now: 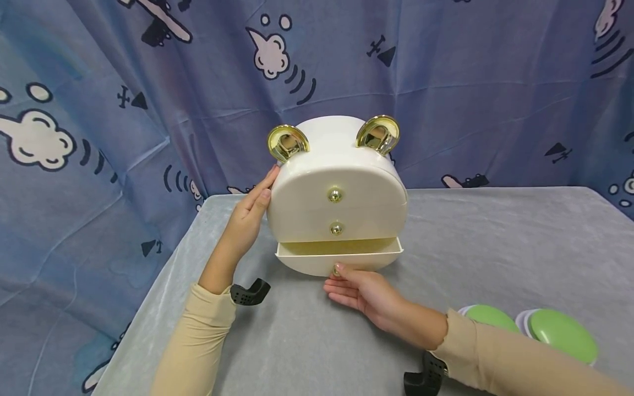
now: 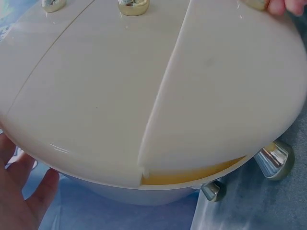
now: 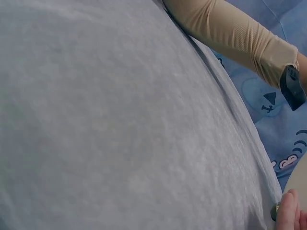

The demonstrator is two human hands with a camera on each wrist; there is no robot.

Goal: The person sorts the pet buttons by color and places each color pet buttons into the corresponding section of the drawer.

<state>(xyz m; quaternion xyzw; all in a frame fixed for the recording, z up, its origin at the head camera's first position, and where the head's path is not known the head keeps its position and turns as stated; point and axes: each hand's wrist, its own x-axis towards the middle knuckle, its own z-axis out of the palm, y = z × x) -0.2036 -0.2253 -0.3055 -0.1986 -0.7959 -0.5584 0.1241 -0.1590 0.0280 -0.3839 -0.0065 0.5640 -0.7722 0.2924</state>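
Observation:
A white rounded drawer box with two gold ears stands on the grey cloth-covered table. Its bottom drawer is pulled partway out, and its two upper drawers sit flush. My left hand rests along the box's left side with fingers extended. At the bottom drawer's front, my right hand pinches the small gold drawer knob between thumb and index finger. Little of the drawer's inside shows. In the left wrist view, gold feet show under the box.
Two green-and-white round objects lie at the right, partly hidden behind my right sleeve. A blue patterned curtain hangs behind the table and along its left side. Black wrist mounts are on both wrists.

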